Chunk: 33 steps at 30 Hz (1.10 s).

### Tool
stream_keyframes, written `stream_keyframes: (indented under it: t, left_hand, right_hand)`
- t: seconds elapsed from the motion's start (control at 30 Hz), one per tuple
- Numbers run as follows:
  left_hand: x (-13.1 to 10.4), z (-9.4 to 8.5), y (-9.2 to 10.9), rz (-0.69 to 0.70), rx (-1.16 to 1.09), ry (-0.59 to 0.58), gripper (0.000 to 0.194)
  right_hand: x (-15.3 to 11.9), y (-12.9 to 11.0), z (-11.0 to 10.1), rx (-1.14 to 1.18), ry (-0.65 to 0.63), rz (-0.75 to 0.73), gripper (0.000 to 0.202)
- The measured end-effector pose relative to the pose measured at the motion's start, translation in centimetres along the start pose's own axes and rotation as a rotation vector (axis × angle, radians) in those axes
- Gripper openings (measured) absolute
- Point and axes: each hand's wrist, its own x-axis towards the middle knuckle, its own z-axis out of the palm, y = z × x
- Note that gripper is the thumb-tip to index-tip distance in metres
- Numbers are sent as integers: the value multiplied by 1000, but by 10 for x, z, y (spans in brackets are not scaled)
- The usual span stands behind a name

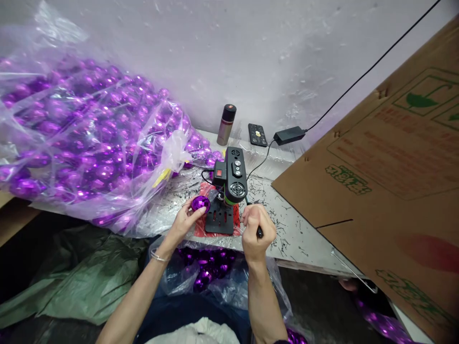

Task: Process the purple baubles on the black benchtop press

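The shiny faceted purple ball [201, 204] sits in the grip of the left hand [184, 220], beside the black slotted metal base plate [219, 224] of a small black machine, while the right hand [258, 232] is closed round its black lever handle [259, 232]. Holding the ball steady by its sides, fingertips clear of the machine's head [235, 174], would probably serve best. Left on the surface [297, 234], a knotted clear plastic bag [175, 149] bulges with purple balls [107, 129]; another clear bag [234, 289] at the lap holds more.

faceted ball [200, 204]: shiny purple | drill press [235, 174]: black, red switch [218, 173]; green band | carton [380, 191]: brown, green-and-red print
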Motion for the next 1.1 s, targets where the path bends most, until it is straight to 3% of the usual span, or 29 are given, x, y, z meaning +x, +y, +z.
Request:
stream_keyframes:
  t: [0.17, 0.27, 0.4, 0.8, 1.1]
  left_hand:
    - [-11, 25, -29, 206, 280, -17, 67]
    - [-5, 30, -42, 310, 550, 38, 62]
    - [3, 33, -46, 446, 712, -22, 61]
    - [12, 54, -57, 549, 684, -21, 59]
    - [11, 54, -65, 614, 680, 3, 56]
  right_hand:
    - [7, -5, -2, -29, -24, 24, 40]
    - [3, -3, -3, -31, -24, 0, 37]
    - [-2, 0, -2, -44, -30, -44, 35]
    - [-7, -1, -4, -59, -47, -67, 33]
    - [-51, 37, 9, -48, 22, -192, 34]
